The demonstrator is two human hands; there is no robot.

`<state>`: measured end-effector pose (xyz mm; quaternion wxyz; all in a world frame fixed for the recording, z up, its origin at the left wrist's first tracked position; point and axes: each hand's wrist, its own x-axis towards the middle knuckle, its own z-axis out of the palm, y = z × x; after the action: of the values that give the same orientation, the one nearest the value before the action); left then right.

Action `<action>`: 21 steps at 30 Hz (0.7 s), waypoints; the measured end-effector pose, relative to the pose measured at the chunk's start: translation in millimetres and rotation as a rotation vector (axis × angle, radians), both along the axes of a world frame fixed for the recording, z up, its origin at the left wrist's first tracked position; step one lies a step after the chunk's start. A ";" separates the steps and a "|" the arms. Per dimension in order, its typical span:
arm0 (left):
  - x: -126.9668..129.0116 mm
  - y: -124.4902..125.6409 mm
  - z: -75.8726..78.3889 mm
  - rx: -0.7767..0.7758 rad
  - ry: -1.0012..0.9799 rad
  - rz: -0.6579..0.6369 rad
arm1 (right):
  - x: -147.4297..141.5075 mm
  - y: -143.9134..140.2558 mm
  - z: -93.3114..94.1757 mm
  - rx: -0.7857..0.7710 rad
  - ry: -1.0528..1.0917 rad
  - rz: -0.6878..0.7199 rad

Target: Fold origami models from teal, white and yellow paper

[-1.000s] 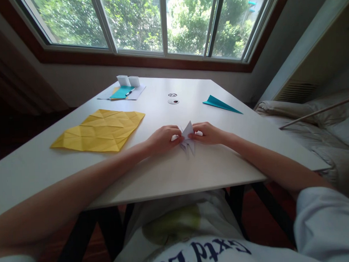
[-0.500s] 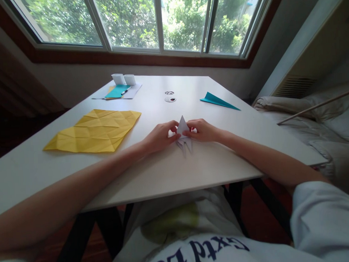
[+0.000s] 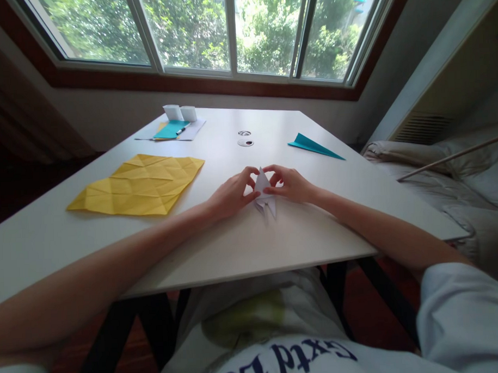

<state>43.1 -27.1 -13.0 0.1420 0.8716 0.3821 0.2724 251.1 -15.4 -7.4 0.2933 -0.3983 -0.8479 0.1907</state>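
Note:
A small white folded paper figure (image 3: 264, 192) lies on the white table (image 3: 243, 246) in front of me, its upper point raised between my hands. My left hand (image 3: 232, 193) pinches its left side with thumb and fingertips. My right hand (image 3: 288, 183) pinches its right side in the same way. Two narrow white points of the figure stick out toward me below my hands.
A creased yellow paper sheet (image 3: 139, 184) lies to the left. A teal folded paper (image 3: 313, 145) rests at the right back. Far back left are white sheets with a teal paper (image 3: 169, 129), a pen and two small white boxes (image 3: 180, 112). A sofa (image 3: 448, 174) stands right of the table.
The figure's upper flap has been brought upright and narrower between my fingertips. Both hands have shifted slightly away from me, with the fingers lifted higher on the paper.

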 end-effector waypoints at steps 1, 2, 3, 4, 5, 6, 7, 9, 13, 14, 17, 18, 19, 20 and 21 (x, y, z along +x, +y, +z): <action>0.0 0.7 -0.5 0.019 0.024 -0.008 | -0.3 0.0 -0.8 0.005 -0.005 0.001; -0.1 1.6 -1.0 0.042 0.053 -0.017 | -0.5 0.2 -1.7 0.009 -0.009 0.003; -0.3 2.6 -1.6 0.064 0.082 -0.024 | -0.8 0.5 -2.6 0.009 -0.013 0.003; -0.7 3.7 -2.1 0.081 0.106 -0.028 | -0.9 0.8 -3.5 0.006 -0.016 0.003; -1.1 4.6 -2.7 0.093 0.122 -0.029 | -0.9 1.2 -4.3 0.002 -0.017 0.002; -1.6 5.5 -3.2 0.098 0.129 -0.026 | -0.9 1.6 -4.9 -0.002 -0.017 0.001; -2.1 6.0 -3.6 0.100 0.129 -0.021 | -0.8 2.0 -5.3 -0.002 -0.017 0.001; -2.8 6.2 -4.0 0.114 0.121 -0.011 | -0.5 2.3 -5.3 0.018 -0.034 0.010; -2.8 3.8 -2.9 0.154 0.122 -0.012 | -0.4 2.0 -3.7 0.086 -0.135 0.064; -2.5 3.0 -2.2 0.157 0.130 -0.017 | -0.3 1.9 -3.4 0.097 -0.151 0.074; -1.6 1.2 -0.5 0.153 0.148 -0.016 | 0.3 2.0 -3.0 0.126 -0.176 0.089; -1.4 1.0 -0.1 0.152 0.152 -0.013 | 0.7 2.0 -2.9 0.134 -0.188 0.089; -1.3 0.9 0.0 0.151 0.155 -0.011 | 1.0 2.0 -2.8 0.140 -0.202 0.088; -1.2 0.9 -0.1 0.150 0.157 -0.010 | 1.4 1.9 -2.7 0.146 -0.216 0.086; -1.2 1.1 -0.3 0.149 0.160 -0.010 | 1.7 1.8 -2.6 0.150 -0.230 0.084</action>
<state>41.9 -26.0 -13.3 0.0472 0.9006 0.3663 0.2290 252.8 -13.6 -9.9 0.2150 -0.3587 -0.9037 0.0921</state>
